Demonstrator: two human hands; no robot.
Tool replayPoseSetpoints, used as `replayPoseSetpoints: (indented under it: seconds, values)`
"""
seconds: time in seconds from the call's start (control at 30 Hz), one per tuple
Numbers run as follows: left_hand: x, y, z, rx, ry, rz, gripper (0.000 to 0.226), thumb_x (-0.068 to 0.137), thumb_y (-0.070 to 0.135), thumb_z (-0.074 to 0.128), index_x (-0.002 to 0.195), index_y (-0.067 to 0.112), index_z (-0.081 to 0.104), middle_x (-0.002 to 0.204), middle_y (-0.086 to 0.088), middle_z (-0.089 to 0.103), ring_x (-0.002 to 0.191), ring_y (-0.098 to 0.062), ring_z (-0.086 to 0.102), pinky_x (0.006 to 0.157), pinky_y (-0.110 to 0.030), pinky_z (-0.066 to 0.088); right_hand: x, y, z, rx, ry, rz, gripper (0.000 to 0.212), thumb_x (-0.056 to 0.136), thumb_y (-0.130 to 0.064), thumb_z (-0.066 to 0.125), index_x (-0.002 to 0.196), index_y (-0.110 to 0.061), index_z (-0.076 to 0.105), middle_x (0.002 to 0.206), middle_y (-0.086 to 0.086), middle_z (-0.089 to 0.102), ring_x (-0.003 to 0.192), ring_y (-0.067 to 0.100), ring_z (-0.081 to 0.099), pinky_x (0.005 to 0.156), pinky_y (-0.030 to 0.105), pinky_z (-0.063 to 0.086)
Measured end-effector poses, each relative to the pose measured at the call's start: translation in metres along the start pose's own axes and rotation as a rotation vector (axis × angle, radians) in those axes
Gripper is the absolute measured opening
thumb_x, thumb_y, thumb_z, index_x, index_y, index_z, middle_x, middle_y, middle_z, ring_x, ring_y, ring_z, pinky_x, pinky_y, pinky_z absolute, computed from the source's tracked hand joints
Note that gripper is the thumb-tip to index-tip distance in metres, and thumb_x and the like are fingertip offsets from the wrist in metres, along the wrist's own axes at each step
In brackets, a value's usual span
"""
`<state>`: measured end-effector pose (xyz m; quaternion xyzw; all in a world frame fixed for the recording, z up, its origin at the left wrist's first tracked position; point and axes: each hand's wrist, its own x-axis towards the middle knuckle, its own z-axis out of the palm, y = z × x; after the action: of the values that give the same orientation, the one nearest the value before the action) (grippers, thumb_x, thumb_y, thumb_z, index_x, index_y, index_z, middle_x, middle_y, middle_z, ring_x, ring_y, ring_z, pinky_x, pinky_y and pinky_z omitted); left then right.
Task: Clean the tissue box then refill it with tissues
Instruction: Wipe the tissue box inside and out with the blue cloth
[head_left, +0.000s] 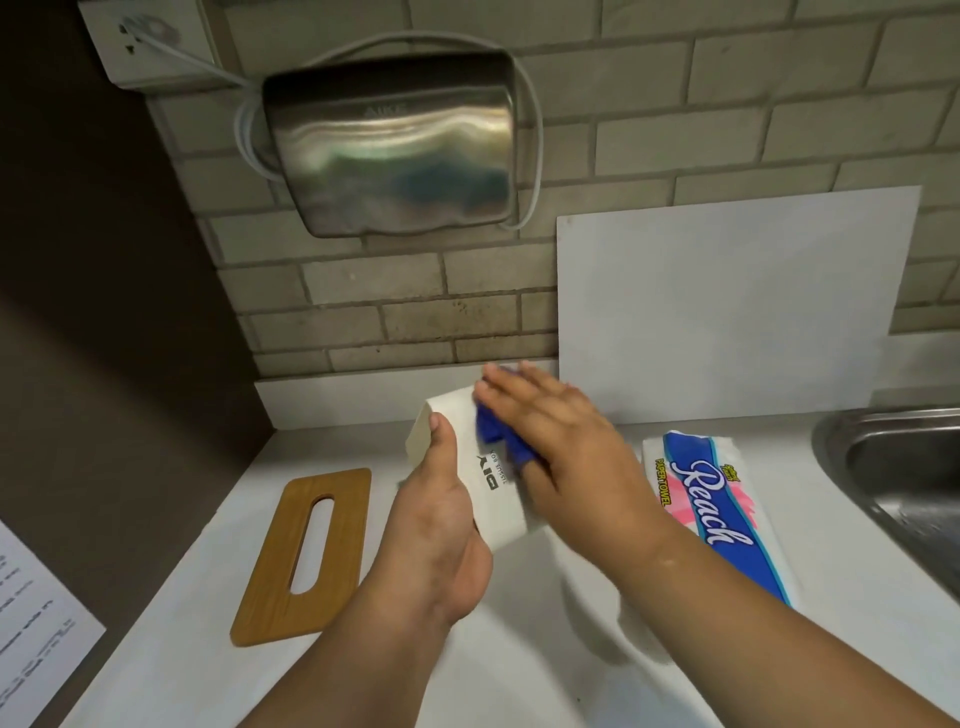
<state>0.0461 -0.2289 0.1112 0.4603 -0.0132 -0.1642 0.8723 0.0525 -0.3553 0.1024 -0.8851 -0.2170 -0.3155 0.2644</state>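
Head view shows one box (493, 478), one lid (306, 556), one towel pack (722, 514): left hand (436, 525) grips the box, right hand (561, 436) flat, pressing one cloth (506, 441) onto it.

Blue cloth (506, 441) mostly hidden under right hand (550, 441), whose fingertips are motion-blurred. Left hand (436, 514): fingers hidden behind tissue box (493, 488), box print partly covered. Sink (893, 467) cut off by right edge. Printed sheet (36, 623) cut by lower-left edge, text too small to read. Wall socket (145, 41) cropped at top left.
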Motion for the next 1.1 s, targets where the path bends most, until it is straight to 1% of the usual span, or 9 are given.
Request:
replayPoseSetpoints:
  seconds: [0.07,0.2,0.27,0.33,0.43,0.6,0.83,1.0,1.1]
  values:
    - [0.003,-0.003,-0.002,0.061,0.009,0.002,0.060,0.096,0.058,0.024,0.128,0.022,0.059,0.116,-0.009,0.071,0.106,-0.025,0.069,0.086,-0.041,0.055,0.006,0.003,-0.004,0.197,0.091,0.227,0.053,0.086,-0.012,0.039,0.136,-0.026,0.051,0.139,-0.017,0.046,0.131,0.005,0.041,0.109,0.016,0.028]
    - [0.003,-0.005,-0.004,0.127,0.009,0.023,0.061,0.086,0.066,0.034,0.127,0.027,0.059,0.116,-0.006,0.072,0.108,-0.028,0.067,0.102,-0.052,0.046,0.007,0.006,-0.007,0.662,0.143,0.737,0.025,0.100,-0.025,0.041,0.115,-0.026,0.062,0.097,0.003,0.068,0.080,0.010,0.059,0.069,0.025,0.047]
    - [0.003,-0.003,-0.004,0.141,-0.020,0.032,0.067,0.078,0.067,0.038,0.128,0.028,0.059,0.120,-0.004,0.070,0.113,-0.027,0.065,0.106,-0.051,0.042,0.000,0.001,-0.004,0.545,0.226,0.600,0.030,0.100,-0.020,0.042,0.124,-0.030,0.056,0.108,-0.010,0.064,0.087,-0.006,0.059,0.072,0.011,0.048]
    - [0.004,0.000,0.000,0.136,-0.050,0.031,0.066,0.084,0.066,0.034,0.130,0.026,0.058,0.122,-0.004,0.069,0.114,-0.024,0.064,0.104,-0.048,0.044,-0.004,-0.003,0.001,0.338,0.249,0.386,0.043,0.099,-0.014,0.044,0.141,-0.027,0.043,0.137,-0.019,0.045,0.122,-0.014,0.040,0.100,0.006,0.034]
    - [0.002,0.001,0.003,0.074,-0.052,0.024,0.059,0.095,0.058,0.028,0.131,0.023,0.057,0.122,-0.007,0.069,0.114,-0.021,0.065,0.097,-0.040,0.048,-0.009,-0.010,0.009,0.105,0.142,0.171,0.052,0.095,-0.020,0.040,0.146,-0.025,0.032,0.152,-0.019,0.021,0.144,0.001,0.011,0.116,0.015,0.011]
    - [-0.004,0.004,-0.001,-0.072,-0.089,-0.037,0.079,0.088,0.072,0.024,0.127,0.014,0.059,0.123,-0.012,0.068,0.116,-0.025,0.063,0.107,-0.042,0.040,-0.016,-0.031,0.008,0.055,-0.087,-0.064,0.052,0.093,-0.027,0.037,0.145,-0.027,0.036,0.154,-0.013,0.028,0.146,0.004,0.010,0.119,0.034,0.014]
    - [-0.003,-0.002,0.003,0.005,-0.089,-0.014,0.076,0.087,0.073,0.014,0.131,0.028,0.057,0.124,-0.006,0.068,0.119,-0.024,0.062,0.106,-0.048,0.042,0.006,-0.018,0.011,0.023,0.121,0.194,0.043,0.096,-0.032,0.038,0.139,-0.032,0.046,0.147,-0.016,0.042,0.141,0.010,0.026,0.113,0.043,0.028]
    - [-0.007,0.000,0.003,-0.085,0.007,-0.019,0.071,0.092,0.066,0.024,0.124,0.016,0.061,0.114,-0.008,0.072,0.105,-0.019,0.069,0.086,-0.034,0.050,-0.006,-0.028,0.009,-0.082,-0.050,-0.045,0.049,0.089,-0.028,0.041,0.137,-0.034,0.048,0.143,-0.018,0.047,0.140,0.007,0.029,0.115,0.036,0.018]
    - [-0.002,-0.004,0.003,0.006,0.163,-0.016,0.068,0.090,0.070,0.027,0.118,0.019,0.064,0.105,-0.006,0.075,0.099,-0.020,0.071,0.076,-0.034,0.054,-0.003,-0.024,0.009,-0.099,0.052,0.057,0.046,0.088,-0.032,0.040,0.132,-0.038,0.052,0.138,-0.022,0.050,0.135,0.008,0.035,0.114,0.048,0.020]
